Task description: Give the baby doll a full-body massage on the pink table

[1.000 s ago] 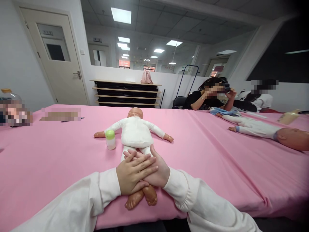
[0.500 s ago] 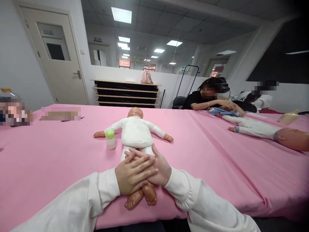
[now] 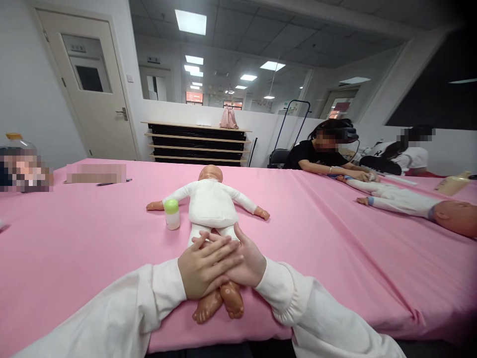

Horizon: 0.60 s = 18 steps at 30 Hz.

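A baby doll [image 3: 213, 201] in a white top lies on its back or front, I cannot tell which, its head away from me and arms spread. Over its legs are both my hands. My left hand [image 3: 206, 266], back upward, lies flat across my right hand [image 3: 249, 261], whose palm faces up with the thumb pointing away from me. The fingers of both are stretched out, and neither holds an object. Below them show the doll's bare feet [image 3: 219, 301]; its lower legs are mostly hidden. A small bottle [image 3: 172, 215] with a green cap stands beside the doll's arm on the left.
A pink cloth [image 3: 305, 238] covers the table. On the right lies another doll [image 3: 406, 204], handled by a person [image 3: 328, 149] in black, near a beige bottle [image 3: 452, 184]. A large clear bottle [image 3: 22, 164] stands at the far left, and a blurred-out flat item [image 3: 97, 174] lies nearby.
My hands keep the same overlapped pose over the doll's legs. The view has shifted slightly. Across the table, the person in black has moved their hands and lowered the blue cloth.
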Available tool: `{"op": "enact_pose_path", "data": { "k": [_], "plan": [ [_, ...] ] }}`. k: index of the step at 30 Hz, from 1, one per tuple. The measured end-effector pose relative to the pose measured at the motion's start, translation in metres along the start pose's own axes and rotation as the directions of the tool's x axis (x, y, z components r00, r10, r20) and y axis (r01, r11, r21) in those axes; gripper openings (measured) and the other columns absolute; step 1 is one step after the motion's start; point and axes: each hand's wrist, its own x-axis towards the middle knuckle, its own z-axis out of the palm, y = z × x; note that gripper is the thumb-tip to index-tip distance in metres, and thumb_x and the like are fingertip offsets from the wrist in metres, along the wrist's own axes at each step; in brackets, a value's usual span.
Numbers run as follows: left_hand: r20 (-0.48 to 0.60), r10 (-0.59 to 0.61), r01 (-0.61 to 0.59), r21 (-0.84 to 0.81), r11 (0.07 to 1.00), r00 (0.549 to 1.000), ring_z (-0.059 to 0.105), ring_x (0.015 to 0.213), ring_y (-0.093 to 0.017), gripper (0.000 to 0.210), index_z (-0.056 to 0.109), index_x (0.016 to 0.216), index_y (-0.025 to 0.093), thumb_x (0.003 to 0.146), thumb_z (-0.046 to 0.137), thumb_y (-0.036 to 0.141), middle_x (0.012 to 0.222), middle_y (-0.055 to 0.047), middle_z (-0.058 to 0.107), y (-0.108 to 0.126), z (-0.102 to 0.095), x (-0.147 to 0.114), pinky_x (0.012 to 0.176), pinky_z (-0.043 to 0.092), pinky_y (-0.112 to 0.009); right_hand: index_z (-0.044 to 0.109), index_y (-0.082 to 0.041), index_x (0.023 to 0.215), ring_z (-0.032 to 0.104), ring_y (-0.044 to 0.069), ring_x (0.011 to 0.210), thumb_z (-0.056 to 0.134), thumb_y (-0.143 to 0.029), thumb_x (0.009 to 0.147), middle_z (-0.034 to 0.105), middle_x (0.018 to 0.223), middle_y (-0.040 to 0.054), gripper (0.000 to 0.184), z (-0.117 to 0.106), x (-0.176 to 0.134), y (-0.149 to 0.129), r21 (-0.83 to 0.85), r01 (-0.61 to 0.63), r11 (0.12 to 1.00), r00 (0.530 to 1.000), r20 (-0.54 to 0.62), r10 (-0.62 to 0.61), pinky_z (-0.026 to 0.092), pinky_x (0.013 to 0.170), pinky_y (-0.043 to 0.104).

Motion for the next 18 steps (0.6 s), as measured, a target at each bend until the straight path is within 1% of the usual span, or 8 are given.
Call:
{"op": "enact_pose_path", "data": {
  "k": [3,6,8,10,12,13,16,18],
  "plan": [
    [0.024,-0.042,0.042,0.027,0.999,0.999,0.033,0.127,-0.020,0.043,0.046,0.126,0.020,0.086,0.042,0.035,0.130,-0.004,0.048,-0.002,0.000,-0.001,0.110,0.004,-0.044,0.044,-0.015,0.125,0.040,0.020,0.119,0.022,-0.069,0.079,0.047,0.127,0.0109,0.074,0.001,-0.003,-0.006,-0.019,0.054,0.998,0.998,0.024,-0.054,0.023,0.102,0.039],
    [0.044,0.009,-0.010,0.021,1.000,0.999,0.030,0.129,-0.018,0.042,0.045,0.126,0.021,0.087,0.040,0.032,0.132,-0.003,0.046,-0.001,0.001,-0.001,0.110,0.003,-0.044,0.044,-0.015,0.124,0.036,0.019,0.123,0.019,-0.069,0.079,0.040,0.133,0.0111,0.075,0.002,-0.006,-0.014,-0.048,0.106,0.993,0.994,-0.005,-0.106,0.023,0.102,0.035],
    [0.060,0.052,-0.053,0.005,0.999,0.997,0.028,0.130,-0.018,0.041,0.045,0.127,0.021,0.087,0.039,0.032,0.133,-0.003,0.044,0.000,0.002,-0.001,0.110,0.004,-0.043,0.044,-0.016,0.124,0.035,0.020,0.124,0.020,-0.071,0.078,0.038,0.135,0.0112,0.076,0.004,-0.006,-0.014,-0.055,0.071,0.996,0.997,-0.035,-0.073,0.025,0.101,0.036],
    [0.070,0.069,-0.068,-0.006,0.998,0.995,0.027,0.131,-0.018,0.042,0.044,0.128,0.021,0.087,0.039,0.033,0.134,-0.003,0.043,0.000,0.003,-0.001,0.110,0.005,-0.042,0.044,-0.016,0.124,0.037,0.022,0.122,0.023,-0.073,0.076,0.040,0.133,0.0124,0.078,0.005,-0.003,-0.010,-0.050,0.006,0.999,0.999,-0.037,-0.008,0.027,0.099,0.041],
    [0.064,0.038,-0.038,-0.004,0.999,0.997,0.027,0.130,-0.019,0.043,0.044,0.128,0.020,0.087,0.039,0.035,0.134,-0.003,0.043,0.000,0.004,0.000,0.110,0.006,-0.041,0.044,-0.015,0.124,0.040,0.023,0.119,0.024,-0.073,0.075,0.043,0.130,0.0126,0.078,0.005,-0.001,-0.005,-0.036,-0.033,0.999,0.999,-0.007,0.033,0.028,0.099,0.043],
    [0.054,0.009,-0.009,0.004,1.000,0.998,0.028,0.130,-0.019,0.044,0.044,0.128,0.020,0.087,0.039,0.035,0.133,-0.003,0.044,-0.001,0.004,0.000,0.110,0.006,-0.041,0.044,-0.015,0.124,0.041,0.022,0.118,0.023,-0.072,0.076,0.045,0.129,0.0122,0.077,0.005,-0.001,-0.003,-0.028,-0.029,0.999,1.000,0.008,0.029,0.027,0.099,0.043],
    [0.030,-0.067,0.066,0.035,0.997,0.997,0.030,0.129,-0.020,0.045,0.043,0.128,0.019,0.087,0.040,0.035,0.132,-0.004,0.045,-0.004,0.003,0.000,0.110,0.004,-0.042,0.043,-0.015,0.125,0.041,0.021,0.119,0.019,-0.068,0.080,0.045,0.129,0.0113,0.073,0.003,-0.001,-0.003,-0.015,0.025,1.000,1.000,0.017,-0.025,0.023,0.102,0.041],
    [0.025,-0.085,0.084,0.049,0.995,0.996,0.031,0.128,-0.020,0.045,0.044,0.128,0.017,0.086,0.041,0.034,0.132,-0.004,0.045,-0.006,0.002,-0.001,0.110,0.004,-0.041,0.043,-0.014,0.125,0.040,0.021,0.120,0.017,-0.067,0.081,0.044,0.130,0.0122,0.074,0.002,-0.002,-0.007,-0.023,0.061,0.998,0.998,0.002,-0.061,0.022,0.103,0.041]
  ]
}}
